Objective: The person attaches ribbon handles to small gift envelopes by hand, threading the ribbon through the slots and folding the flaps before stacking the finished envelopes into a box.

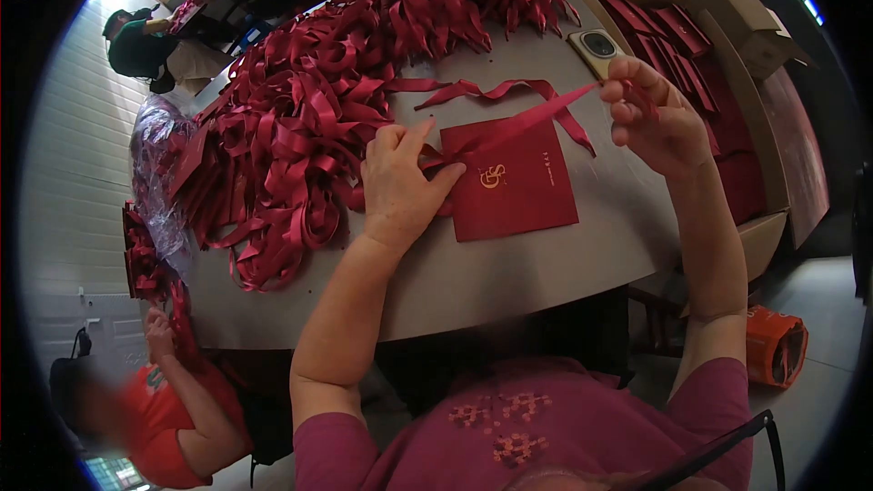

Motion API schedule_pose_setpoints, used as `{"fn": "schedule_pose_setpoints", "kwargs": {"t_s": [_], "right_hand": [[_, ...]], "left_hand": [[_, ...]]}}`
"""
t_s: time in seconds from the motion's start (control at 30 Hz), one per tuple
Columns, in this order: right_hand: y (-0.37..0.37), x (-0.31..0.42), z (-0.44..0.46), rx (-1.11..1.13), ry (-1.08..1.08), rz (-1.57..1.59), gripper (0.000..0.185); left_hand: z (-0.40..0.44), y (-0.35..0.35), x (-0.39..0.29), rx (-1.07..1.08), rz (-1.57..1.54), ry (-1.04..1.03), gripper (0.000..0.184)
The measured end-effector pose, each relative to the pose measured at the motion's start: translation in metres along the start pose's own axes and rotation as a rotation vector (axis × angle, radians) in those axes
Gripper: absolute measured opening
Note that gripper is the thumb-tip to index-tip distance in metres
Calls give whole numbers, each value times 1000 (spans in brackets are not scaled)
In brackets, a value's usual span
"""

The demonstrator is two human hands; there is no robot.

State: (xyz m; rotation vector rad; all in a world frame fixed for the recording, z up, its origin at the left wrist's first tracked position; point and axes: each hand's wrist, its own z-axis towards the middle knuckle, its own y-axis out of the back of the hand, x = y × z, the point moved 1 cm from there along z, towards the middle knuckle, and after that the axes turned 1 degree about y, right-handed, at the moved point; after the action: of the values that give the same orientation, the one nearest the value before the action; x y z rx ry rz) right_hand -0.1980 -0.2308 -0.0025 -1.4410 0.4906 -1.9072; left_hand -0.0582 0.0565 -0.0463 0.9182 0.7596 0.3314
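A red card-like pouch (523,195) with gold lettering lies flat on the grey table (509,282). My left hand (400,186) rests at its left edge, thumb and fingers pressed on a red ribbon (536,118) there. The ribbon runs taut and slanting up across the pouch to my right hand (659,123), which is raised over the table's right side and pinches the ribbon's end between thumb and fingers. Another loose ribbon (491,91) lies wavy just beyond the pouch.
A large heap of red ribbons (309,82) covers the table's left and back. A phone (597,47) lies near an open cardboard box (773,155) of red pouches at right. One person in red (182,418) sits lower left; another (145,50) is at upper left.
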Motion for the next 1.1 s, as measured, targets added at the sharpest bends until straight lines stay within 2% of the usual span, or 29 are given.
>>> {"fn": "schedule_pose_setpoints", "kwargs": {"t_s": [0.1,0.13,0.17,0.2,0.23,0.27,0.3,0.37,0.4,0.5,0.57,0.63,0.73,0.8,0.87,0.93,0.97,1.03,1.1], "right_hand": [[-9,-2,18,16,54,-94,46],[-10,0,22,-2,49,-175,46],[-7,4,26,-42,-30,-285,39],[-4,6,30,-46,-28,-282,39],[-2,5,34,-104,-104,-452,29],[-2,4,37,-160,-182,-623,21],[-8,-2,41,-160,-184,-621,21],[-28,-18,49,-153,-10,-1266,14],[-33,-27,49,-126,166,-1443,14],[-43,-41,46,-37,65,-1309,10],[-44,-54,43,-50,74,-1290,8],[-38,-69,40,-82,-295,-844,8],[-42,-83,35,-158,-333,-912,8],[-41,-87,35,-128,-365,-972,8],[-37,-92,33,-101,-394,-1032,8],[-34,-95,31,-10,-222,-1227,8],[-34,-93,31,-10,-219,-1224,8],[-37,-88,30,-44,-452,-1065,15],[-40,-89,30,-107,-480,-943,14]], "left_hand": [[6,15,0,-93,-85,-47,41],[5,23,0,-111,-173,16,24],[4,33,-4,-105,-172,16,24],[2,40,-7,92,-326,205,21],[-2,43,-8,290,-478,396,24],[-7,35,-12,275,-573,418,30],[-8,31,-14,276,-572,421,30],[-8,25,-17,493,-516,454,26],[-8,25,-19,496,-511,457,26],[-5,25,-23,477,-496,463,21],[-5,22,-19,487,-720,627,15],[-6,20,-12,441,-798,647,13],[-4,22,-10,343,-934,698,13],[-1,27,-11,293,-988,729,14],[1,32,-12,476,-997,690,16],[-1,33,-15,496,-946,656,15],[-2,33,-17,513,-899,623,14],[-2,32,-16,537,-841,635,14],[-3,31,-14,562,-781,645,14]]}}
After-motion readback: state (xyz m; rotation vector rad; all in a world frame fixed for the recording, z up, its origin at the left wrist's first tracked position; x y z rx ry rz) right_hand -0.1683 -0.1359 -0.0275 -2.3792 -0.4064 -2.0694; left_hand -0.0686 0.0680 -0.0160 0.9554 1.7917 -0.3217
